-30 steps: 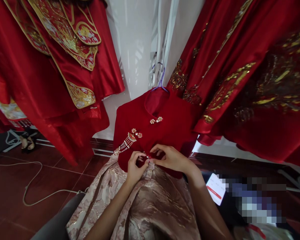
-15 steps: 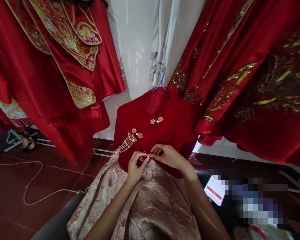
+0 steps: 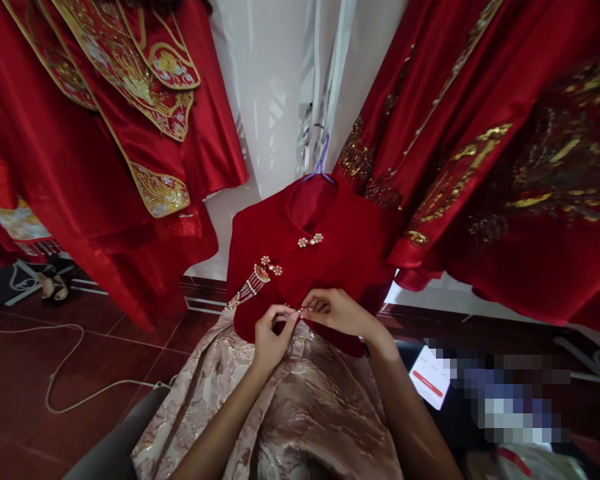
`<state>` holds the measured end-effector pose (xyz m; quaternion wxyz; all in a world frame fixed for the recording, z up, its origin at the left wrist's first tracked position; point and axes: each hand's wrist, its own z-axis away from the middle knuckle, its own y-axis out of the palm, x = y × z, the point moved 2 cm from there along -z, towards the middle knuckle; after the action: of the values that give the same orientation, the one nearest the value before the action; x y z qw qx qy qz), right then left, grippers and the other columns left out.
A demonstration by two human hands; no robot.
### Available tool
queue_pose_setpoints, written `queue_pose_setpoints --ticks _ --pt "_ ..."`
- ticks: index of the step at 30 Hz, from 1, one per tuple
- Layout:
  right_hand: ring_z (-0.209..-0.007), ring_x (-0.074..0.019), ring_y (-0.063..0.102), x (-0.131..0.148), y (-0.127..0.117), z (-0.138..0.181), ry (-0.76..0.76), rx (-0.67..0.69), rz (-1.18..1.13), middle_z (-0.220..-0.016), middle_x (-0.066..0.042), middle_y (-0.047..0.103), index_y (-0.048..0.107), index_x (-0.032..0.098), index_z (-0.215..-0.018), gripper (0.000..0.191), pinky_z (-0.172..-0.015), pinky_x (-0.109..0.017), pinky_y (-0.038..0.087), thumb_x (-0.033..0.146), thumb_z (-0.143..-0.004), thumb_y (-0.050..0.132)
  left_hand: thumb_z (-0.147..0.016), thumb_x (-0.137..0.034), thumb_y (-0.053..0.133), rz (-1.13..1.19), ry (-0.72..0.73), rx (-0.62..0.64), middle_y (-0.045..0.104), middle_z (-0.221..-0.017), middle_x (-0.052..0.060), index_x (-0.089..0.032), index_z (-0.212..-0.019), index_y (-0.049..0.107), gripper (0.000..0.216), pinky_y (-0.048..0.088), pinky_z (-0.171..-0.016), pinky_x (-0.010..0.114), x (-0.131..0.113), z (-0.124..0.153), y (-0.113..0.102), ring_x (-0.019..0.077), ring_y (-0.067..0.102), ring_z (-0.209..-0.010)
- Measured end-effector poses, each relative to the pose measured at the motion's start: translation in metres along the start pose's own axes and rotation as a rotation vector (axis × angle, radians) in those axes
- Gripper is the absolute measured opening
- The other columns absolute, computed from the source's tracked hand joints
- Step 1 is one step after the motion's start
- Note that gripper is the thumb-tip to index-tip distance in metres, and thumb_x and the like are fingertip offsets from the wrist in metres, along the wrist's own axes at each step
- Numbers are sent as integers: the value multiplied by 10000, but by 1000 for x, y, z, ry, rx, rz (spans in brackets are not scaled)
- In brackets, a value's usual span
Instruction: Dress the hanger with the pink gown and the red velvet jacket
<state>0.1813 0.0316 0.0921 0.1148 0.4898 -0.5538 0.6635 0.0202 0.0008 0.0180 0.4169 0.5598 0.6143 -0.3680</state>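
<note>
A dark red velvet top (image 3: 350, 250) hangs on a purple hanger (image 3: 321, 163) above a pale pink and gold brocade skirt (image 3: 300, 413). It carries pearl knot buttons (image 3: 311, 240) near the collar and a pearl button with a tassel (image 3: 260, 275) lower left. My left hand (image 3: 270, 337) and my right hand (image 3: 337, 313) meet at the top's lower edge. Both pinch a small pearl button (image 3: 300, 311) and the red cloth around it, fingertips touching.
Red satin robes with gold embroidery hang on the left (image 3: 105, 133) and on the right (image 3: 505, 167). A white wall (image 3: 275, 87) stands behind. A white cable (image 3: 60, 373) trails over the dark red tiled floor. A white card (image 3: 433, 383) lies at the right.
Both hands have stayed at the same button, with only small finger shifts. The view has moved very slightly.
</note>
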Motion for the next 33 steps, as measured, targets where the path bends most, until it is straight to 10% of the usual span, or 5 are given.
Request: queue_pose_setpoints --ticks 11,33 --pt "-734 -122 600 4 -16 12 6 112 -133 -796 -20 649 619 169 -864 210 -704 -265 492 359 -775 626 -709 -442 689 456 -232 -200 687 -963 82 -153 -948 657 376 525 -823 331 -3 -75 -11 163 658 -871" --pt "-766 -139 595 5 -11 10 19 150 -129 -817 -42 646 618 153 -872 264 -718 -278 479 399 -777 637 -614 -315 747 561 -289 -232 686 -1066 102 -151 -859 698 299 479 -731 234 -6 -78 -11 116 650 -790"
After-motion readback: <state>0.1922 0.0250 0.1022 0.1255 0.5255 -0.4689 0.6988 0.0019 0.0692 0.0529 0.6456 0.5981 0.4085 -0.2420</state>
